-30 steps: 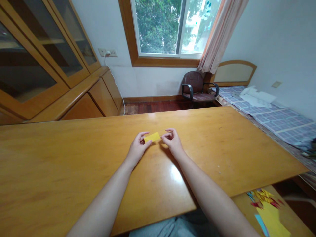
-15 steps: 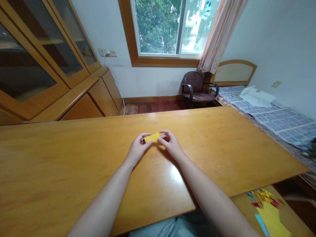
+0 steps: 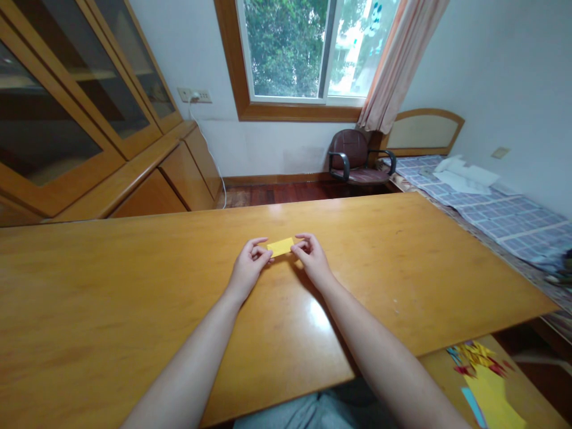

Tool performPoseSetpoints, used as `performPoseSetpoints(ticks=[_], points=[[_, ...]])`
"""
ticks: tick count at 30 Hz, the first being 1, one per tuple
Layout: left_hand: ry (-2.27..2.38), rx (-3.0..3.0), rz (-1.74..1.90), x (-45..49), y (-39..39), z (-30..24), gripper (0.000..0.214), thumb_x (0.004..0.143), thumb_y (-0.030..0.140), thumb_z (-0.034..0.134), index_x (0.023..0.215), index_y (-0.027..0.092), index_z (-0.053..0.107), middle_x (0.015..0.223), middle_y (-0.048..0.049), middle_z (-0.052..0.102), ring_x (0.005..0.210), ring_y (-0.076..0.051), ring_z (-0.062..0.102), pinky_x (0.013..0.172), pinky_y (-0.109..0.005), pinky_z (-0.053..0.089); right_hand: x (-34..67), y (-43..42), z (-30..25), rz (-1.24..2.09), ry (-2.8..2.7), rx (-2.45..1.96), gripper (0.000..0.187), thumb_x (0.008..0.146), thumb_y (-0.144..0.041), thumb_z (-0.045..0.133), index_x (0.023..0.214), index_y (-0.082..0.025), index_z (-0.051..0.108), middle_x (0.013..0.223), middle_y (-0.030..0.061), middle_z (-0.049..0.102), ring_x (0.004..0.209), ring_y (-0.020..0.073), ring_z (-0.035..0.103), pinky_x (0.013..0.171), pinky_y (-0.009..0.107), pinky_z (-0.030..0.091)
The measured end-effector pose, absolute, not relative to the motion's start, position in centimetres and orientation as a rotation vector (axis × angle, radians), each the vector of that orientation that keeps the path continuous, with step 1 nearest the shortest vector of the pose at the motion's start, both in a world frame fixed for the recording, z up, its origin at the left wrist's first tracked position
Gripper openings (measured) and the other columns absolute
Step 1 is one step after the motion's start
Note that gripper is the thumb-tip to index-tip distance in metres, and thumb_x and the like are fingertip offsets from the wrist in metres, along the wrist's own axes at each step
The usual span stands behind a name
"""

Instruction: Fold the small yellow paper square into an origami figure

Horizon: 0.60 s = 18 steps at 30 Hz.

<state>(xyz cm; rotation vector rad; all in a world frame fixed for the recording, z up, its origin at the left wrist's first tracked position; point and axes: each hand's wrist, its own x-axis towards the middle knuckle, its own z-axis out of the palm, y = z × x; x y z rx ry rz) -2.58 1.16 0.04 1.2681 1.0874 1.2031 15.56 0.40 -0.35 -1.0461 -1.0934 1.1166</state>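
A small rectangle of yellow paper is held between my two hands, a little above the wooden table. My left hand pinches its left end between thumb and fingers. At the right end, my right hand grips it the same way, with the index finger arched above. The paper is tilted slightly, its right end a bit higher in view. Whether it is folded in layers is too small to tell.
Below the table's right front edge, a lower surface holds yellow paper sheets, a light blue strip and a pile of coloured paper pieces. A brown armchair and a bed stand beyond; a glass-door cabinet is at left.
My hands have moved slightly apart, to the paper's two ends. More of the yellow paper shows now, and it has shifted a little to the right.
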Motion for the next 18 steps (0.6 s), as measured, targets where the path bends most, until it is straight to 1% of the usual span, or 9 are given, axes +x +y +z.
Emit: performPoseSetpoints(ticks=[7,14,18], points=[[1.075,1.278,1.208,-2.57,1.14,-0.04,0.042,0.076,0.032,0.069,0.113,0.017,0.055,0.068,0.0049,0.059,0.069,-0.013,0.061,0.07,-0.025,0.048,15.58,0.42,-0.33,1.113,-1.092,-1.044,0.032,0.076,-0.03,0.067,0.104,-0.021,0.053,0.071,-0.0033,0.062,0.068,0.0142,0.058,0.069,0.027,0.043],[1.112,1.283,1.188,-2.43,0.99,0.4,0.035,0.075,0.034,0.069,0.104,0.016,0.062,0.068,0.0037,0.058,0.069,-0.013,0.059,0.068,-0.025,0.047,15.6,0.32,-0.24,1.12,-1.083,-1.042,0.032,0.076,-0.03,0.068,0.102,-0.021,0.053,0.071,-0.0035,0.062,0.068,0.0142,0.058,0.07,0.028,0.043],[1.119,1.281,1.186,-2.33,0.86,0.75,0.034,0.074,0.034,0.069,0.102,0.016,0.063,0.068,0.0034,0.058,0.07,-0.014,0.059,0.069,-0.025,0.047,15.6,0.34,-0.29,1.119,-1.085,-1.041,0.031,0.076,-0.03,0.068,0.102,-0.021,0.054,0.071,-0.0035,0.062,0.069,0.0141,0.058,0.069,0.027,0.042]])
